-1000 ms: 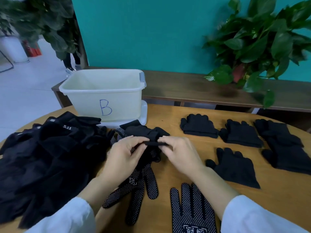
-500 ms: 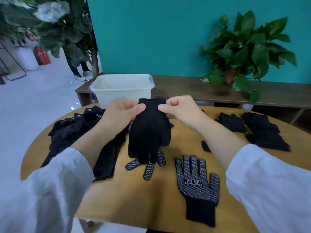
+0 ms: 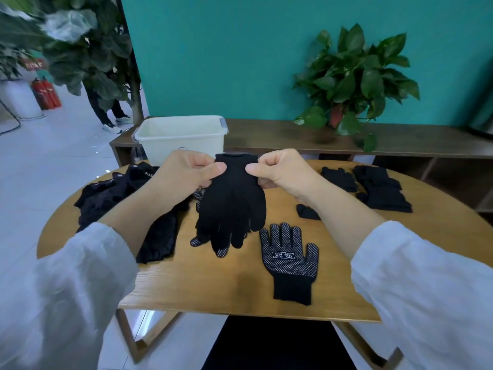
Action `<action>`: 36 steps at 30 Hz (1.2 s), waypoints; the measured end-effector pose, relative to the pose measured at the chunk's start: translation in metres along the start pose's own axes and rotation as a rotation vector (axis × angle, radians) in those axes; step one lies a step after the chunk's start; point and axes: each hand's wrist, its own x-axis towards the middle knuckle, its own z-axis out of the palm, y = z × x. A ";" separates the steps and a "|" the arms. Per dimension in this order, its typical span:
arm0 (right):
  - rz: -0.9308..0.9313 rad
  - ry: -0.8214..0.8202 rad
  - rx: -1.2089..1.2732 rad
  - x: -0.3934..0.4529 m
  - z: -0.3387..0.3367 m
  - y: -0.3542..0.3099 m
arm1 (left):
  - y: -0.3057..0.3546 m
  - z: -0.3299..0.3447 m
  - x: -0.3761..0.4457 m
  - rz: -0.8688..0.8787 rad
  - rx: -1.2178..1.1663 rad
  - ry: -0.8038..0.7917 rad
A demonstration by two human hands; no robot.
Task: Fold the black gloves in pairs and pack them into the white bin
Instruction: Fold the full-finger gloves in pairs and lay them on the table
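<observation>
My left hand [image 3: 184, 173] and right hand [image 3: 282, 170] each pinch a cuff corner of a black knit glove [image 3: 233, 206], held up with its fingers hanging over the round wooden bench [image 3: 213, 284]. The white plastic bin [image 3: 181, 137] stands at 12 o'clock. A loose pile of black gloves [image 3: 117, 196] lies at 9 o'clock, folded black pairs [image 3: 381, 190] at 2 o'clock, and a dotted black glove [image 3: 289, 263] flat at 5 o'clock.

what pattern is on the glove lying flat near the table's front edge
White dots on black, with a white label, on the flat glove; head view.
</observation>
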 end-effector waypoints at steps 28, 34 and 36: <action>0.118 0.236 -0.291 -0.081 -0.212 0.103 | 0.007 0.247 0.071 0.131 0.026 -0.238; 0.171 0.154 -0.553 -0.169 -0.179 0.186 | -0.062 0.282 -0.003 0.468 0.384 -0.366; 0.072 0.191 -0.644 -0.185 -0.167 0.197 | -0.069 0.285 -0.017 0.622 0.523 -0.397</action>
